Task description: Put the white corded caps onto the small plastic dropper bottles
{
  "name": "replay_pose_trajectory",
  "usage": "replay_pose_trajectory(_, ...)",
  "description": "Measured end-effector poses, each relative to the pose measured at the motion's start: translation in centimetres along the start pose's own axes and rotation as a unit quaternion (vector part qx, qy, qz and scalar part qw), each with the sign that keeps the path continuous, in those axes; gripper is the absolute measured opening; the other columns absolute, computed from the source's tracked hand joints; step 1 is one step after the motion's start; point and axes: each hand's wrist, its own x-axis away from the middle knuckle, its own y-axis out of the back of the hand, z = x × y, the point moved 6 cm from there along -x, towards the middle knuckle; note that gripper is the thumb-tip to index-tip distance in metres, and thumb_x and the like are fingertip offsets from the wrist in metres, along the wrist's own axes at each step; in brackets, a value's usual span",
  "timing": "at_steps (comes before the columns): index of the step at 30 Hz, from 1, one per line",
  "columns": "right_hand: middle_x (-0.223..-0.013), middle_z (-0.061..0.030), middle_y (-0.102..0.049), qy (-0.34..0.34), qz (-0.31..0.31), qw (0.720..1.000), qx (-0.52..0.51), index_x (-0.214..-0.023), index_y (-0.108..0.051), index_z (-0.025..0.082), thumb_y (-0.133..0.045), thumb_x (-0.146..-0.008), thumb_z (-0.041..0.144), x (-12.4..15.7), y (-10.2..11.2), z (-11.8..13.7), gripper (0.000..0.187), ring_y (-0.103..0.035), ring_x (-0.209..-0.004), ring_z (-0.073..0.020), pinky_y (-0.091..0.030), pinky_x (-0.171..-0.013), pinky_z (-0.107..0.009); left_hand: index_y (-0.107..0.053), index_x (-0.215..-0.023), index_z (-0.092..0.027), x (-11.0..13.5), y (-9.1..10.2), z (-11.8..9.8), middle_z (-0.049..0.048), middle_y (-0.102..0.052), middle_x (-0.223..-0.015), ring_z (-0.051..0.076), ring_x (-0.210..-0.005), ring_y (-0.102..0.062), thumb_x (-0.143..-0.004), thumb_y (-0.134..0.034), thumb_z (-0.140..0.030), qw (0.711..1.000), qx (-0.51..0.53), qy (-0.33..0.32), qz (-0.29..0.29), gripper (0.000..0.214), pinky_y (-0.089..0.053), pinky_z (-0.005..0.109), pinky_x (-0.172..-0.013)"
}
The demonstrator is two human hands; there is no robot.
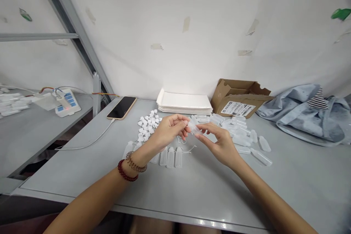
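Note:
In front of me my two hands share a small translucent plastic bottle (194, 127), tilted and raised over the table. My right hand (219, 140) grips its body between thumb and fingers. At the other end my left hand (170, 129) pinches the neck; whether a cap is between those fingers is hidden. A pile of small white caps (148, 126) lies to the left of the hands. More clear bottles (238, 131) are heaped on the right. Below the hands several bottles (170, 158) lie in a row, with thin white loops (181, 140) just behind.
On the grey table (214, 193) a stack of white envelopes (185, 102) and an open cardboard box (238, 98) stand against the wall. A charging phone (122, 108) lies left, its cable (95, 140) trailing. Blue-grey fabric (304, 113) is bunched at right.

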Motion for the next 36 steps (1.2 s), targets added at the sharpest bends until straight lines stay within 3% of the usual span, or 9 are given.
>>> replay_pose_trajectory(5,-0.078,-0.0039,-0.069,0.002,0.004,1.000,-0.014,-0.096,-0.070,0.021,-0.062,-0.084,0.035,0.1,-0.3,0.0,0.020,-0.059,-0.076,-0.0190,-0.049,-0.070,-0.034,-0.060,-0.086,-0.013,0.0,-0.1,0.4,0.0016,-0.063,-0.067,0.011,-0.055,-0.057,-0.085,-0.060,-0.029,1.000,-0.023,-0.002,-0.008,0.016,-0.047,0.024,-0.051)
replay_pose_trajectory(8,-0.079,-0.0040,-0.068,-0.043,0.009,0.998,-0.041,-0.094,-0.071,0.020,-0.064,-0.082,0.036,0.2,-0.5,-0.4,0.021,-0.058,-0.075,-0.0187,-0.048,-0.072,-0.034,-0.063,-0.079,-0.014,0.0,0.1,-0.1,0.0002,-0.060,-0.065,0.011,-0.058,-0.056,-0.086,-0.058,-0.033,0.994,-0.095,-0.058,-0.020,0.021,-0.046,0.024,-0.055)
replay_pose_trajectory(12,-0.080,-0.0030,-0.067,-0.121,0.037,0.985,-0.117,-0.093,-0.072,0.021,-0.064,-0.080,0.040,0.4,-0.8,-0.9,0.025,-0.056,-0.075,-0.0181,-0.047,-0.075,-0.035,-0.068,-0.074,-0.015,0.4,0.3,-1.2,0.0012,-0.063,-0.071,0.013,-0.069,-0.055,-0.088,-0.056,-0.037,0.963,-0.215,-0.157,-0.042,0.029,-0.044,0.023,-0.062)
replay_pose_trajectory(15,-0.080,-0.0034,-0.067,-0.158,0.063,0.974,-0.152,-0.093,-0.071,0.019,-0.064,-0.080,0.041,0.5,-1.1,-1.1,0.027,-0.055,-0.074,-0.0177,-0.045,-0.075,-0.035,-0.070,-0.077,-0.017,0.6,0.2,-1.8,0.0023,-0.069,-0.081,0.015,-0.077,-0.059,-0.087,-0.058,-0.039,0.951,-0.247,-0.182,-0.033,0.027,-0.045,0.024,-0.066)
replay_pose_trajectory(22,-0.078,-0.0035,-0.067,-0.122,0.018,0.985,-0.124,-0.088,-0.072,0.020,-0.066,-0.077,0.036,0.5,-1.0,-0.4,0.021,-0.055,-0.073,-0.0182,-0.046,-0.074,-0.035,-0.072,-0.080,-0.019,0.9,-0.5,-1.8,0.0004,-0.071,-0.083,0.015,-0.079,-0.062,-0.089,-0.055,-0.034,0.947,-0.278,-0.161,0.007,0.025,-0.044,0.023,-0.065)
replay_pose_trajectory(27,-0.081,-0.0045,-0.066,-0.163,0.045,0.974,-0.148,-0.091,-0.069,0.018,-0.062,-0.080,0.037,0.8,-1.9,-0.9,0.024,-0.054,-0.075,-0.0178,-0.044,-0.075,-0.035,-0.074,-0.088,-0.021,0.7,-1.0,-1.0,0.0011,-0.072,-0.094,0.018,-0.090,-0.062,-0.091,-0.050,-0.037,0.953,-0.272,-0.121,0.052,0.029,-0.046,0.025,-0.070)
replay_pose_trajectory(33,-0.078,-0.0008,-0.064,-0.149,0.036,0.965,-0.212,-0.128,-0.047,0.020,-0.060,-0.082,0.037,0.9,-2.5,-1.1,0.051,-0.054,-0.071,-0.0164,-0.042,-0.070,-0.032,-0.072,-0.105,-0.022,0.2,0.2,-0.3,0.0043,-0.070,-0.107,0.020,-0.097,-0.062,-0.081,-0.065,-0.042,0.977,-0.207,-0.051,0.000,0.032,-0.048,0.030,-0.082)
replay_pose_trajectory(36,-0.078,-0.0005,-0.063,-0.127,0.044,0.970,-0.204,-0.130,-0.052,0.020,-0.058,-0.084,0.036,0.8,-2.5,-0.7,0.049,-0.052,-0.073,-0.0155,-0.041,-0.073,-0.032,-0.073,-0.090,-0.018,0.2,0.4,-0.3,0.0032,-0.071,-0.086,0.017,-0.080,-0.062,-0.080,-0.066,-0.043,0.986,-0.161,-0.043,0.011,0.027,-0.048,0.028,-0.073)
